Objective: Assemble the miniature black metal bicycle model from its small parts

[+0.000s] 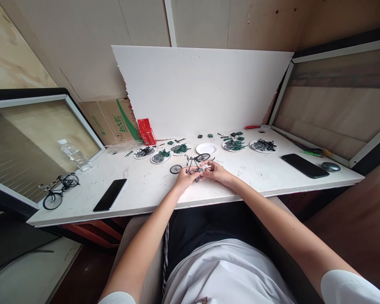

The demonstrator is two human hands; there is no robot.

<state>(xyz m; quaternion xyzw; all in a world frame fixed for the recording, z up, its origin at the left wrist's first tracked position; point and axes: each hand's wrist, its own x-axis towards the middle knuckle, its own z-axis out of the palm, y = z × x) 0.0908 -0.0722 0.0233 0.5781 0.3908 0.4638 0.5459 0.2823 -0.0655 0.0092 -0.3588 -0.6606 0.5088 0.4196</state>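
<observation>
In the middle of the desk a partly built model bicycle is held between my two hands, with one spoked wheel on its far side. My left hand is closed around its near left part. From the right, my right hand pinches it near a small grey piece; the fingertips hide the exact contact. A loose spoked wheel lies just left of my left hand. Beyond my hands is a white paper plate.
Plates of small parts and dark pieces line the back. A whole model bicycle, a bottle and a phone are left; another phone and a round silver object lie right. A white board stands behind.
</observation>
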